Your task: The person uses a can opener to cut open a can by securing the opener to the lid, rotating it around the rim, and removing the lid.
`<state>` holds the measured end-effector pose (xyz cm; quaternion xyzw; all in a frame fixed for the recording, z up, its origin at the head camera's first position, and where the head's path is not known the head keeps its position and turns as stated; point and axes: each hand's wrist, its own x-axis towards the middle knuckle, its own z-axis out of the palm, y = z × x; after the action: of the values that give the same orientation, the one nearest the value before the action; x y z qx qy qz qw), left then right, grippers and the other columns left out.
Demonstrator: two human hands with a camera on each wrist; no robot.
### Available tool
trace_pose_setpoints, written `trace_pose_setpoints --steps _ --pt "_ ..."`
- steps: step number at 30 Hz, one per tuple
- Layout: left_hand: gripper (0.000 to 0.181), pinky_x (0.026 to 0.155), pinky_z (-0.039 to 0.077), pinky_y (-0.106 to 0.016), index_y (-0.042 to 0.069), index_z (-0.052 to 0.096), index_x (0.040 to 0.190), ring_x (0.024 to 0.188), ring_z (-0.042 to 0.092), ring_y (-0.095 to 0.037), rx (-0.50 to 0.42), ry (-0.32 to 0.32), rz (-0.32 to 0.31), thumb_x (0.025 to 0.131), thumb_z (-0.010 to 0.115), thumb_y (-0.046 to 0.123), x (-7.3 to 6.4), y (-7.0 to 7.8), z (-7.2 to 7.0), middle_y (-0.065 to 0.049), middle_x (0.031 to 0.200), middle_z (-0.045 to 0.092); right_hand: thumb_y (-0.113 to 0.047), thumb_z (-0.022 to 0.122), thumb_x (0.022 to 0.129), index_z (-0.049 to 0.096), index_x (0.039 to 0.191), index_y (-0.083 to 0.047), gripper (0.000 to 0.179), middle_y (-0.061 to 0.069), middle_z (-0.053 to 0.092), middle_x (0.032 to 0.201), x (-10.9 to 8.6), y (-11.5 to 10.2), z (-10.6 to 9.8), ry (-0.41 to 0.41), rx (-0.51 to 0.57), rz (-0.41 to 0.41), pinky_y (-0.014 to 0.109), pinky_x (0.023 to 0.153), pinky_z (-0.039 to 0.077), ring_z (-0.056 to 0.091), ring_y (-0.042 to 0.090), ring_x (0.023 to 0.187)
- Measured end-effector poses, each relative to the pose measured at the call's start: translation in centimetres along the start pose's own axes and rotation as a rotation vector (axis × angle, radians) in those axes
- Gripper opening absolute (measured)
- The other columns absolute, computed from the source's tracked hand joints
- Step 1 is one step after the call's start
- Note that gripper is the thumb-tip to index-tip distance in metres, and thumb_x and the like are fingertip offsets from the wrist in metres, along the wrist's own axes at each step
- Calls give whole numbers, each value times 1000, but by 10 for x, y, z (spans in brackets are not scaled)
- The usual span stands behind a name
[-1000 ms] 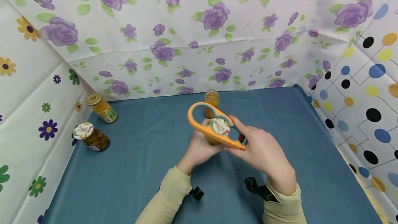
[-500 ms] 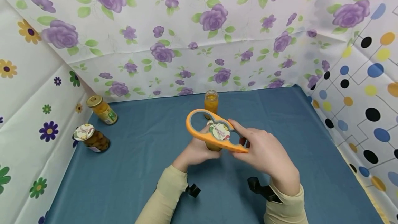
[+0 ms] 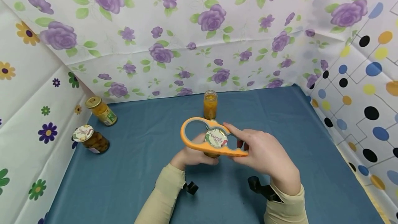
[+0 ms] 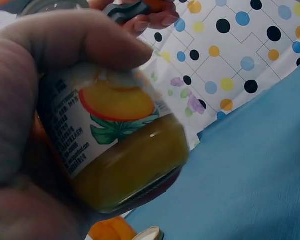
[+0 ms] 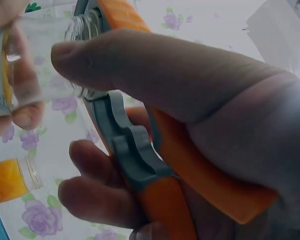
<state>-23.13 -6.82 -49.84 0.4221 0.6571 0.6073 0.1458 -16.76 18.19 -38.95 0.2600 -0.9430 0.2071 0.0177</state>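
My left hand (image 3: 194, 153) grips a glass jar (image 4: 130, 155) with a fruit-printed label and yellowish contents, tilted in the left wrist view. The jar's flower-patterned lid (image 3: 216, 138) shows through the smaller opening of an orange and grey jar opener (image 3: 224, 151). My right hand (image 3: 265, 148) holds the opener by its handles, thumb on one side and fingers on the other. In the right wrist view the opener's grey toothed inner edge (image 5: 132, 135) sits right at the jar's glass neck. Both hands are over the middle of the table.
Just behind the hands stands a lidless jar of orange contents (image 3: 210, 104). At the left are a gold-lidded yellow jar (image 3: 107, 114) and a jar of dark contents with a patterned lid (image 3: 97, 141). Printed cloth walls (image 3: 136, 68) border the blue tablecloth (image 3: 140, 175).
Both hands, with the jar and the opener, have come down and nearer to the body. The opener has turned to lie more level across the view. The standing jars have not moved.
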Motion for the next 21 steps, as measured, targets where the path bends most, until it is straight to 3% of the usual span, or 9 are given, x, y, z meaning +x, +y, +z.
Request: trace_pose_setpoints --steps 5,10,21 --pt "87 102 51 -41 2 42 161 114 60 -24 -41 -43 -7 84 82 1 -1 2 -3 -17 143 61 -33 94 84 51 161 -33 89 -18 54 81 -1 0 0 0 -15 -31 27 55 42 43 2 58" --pt "90 98 52 -39 2 41 161 113 60 -23 -13 -48 -9 81 82 1 -1 1 -2 -16 145 60 -32 93 83 50 161 -33 89 -18 54 82 -2 0 1 4 -19 -44 26 55 42 43 1 59" --pt "86 94 52 -39 3 41 161 107 59 -24 -60 -63 -14 85 80 5 -1 1 -1 -17 141 62 -32 94 84 51 161 -32 88 -18 53 82 -3 1 -2 11 -15 -66 26 56 43 44 1 60"
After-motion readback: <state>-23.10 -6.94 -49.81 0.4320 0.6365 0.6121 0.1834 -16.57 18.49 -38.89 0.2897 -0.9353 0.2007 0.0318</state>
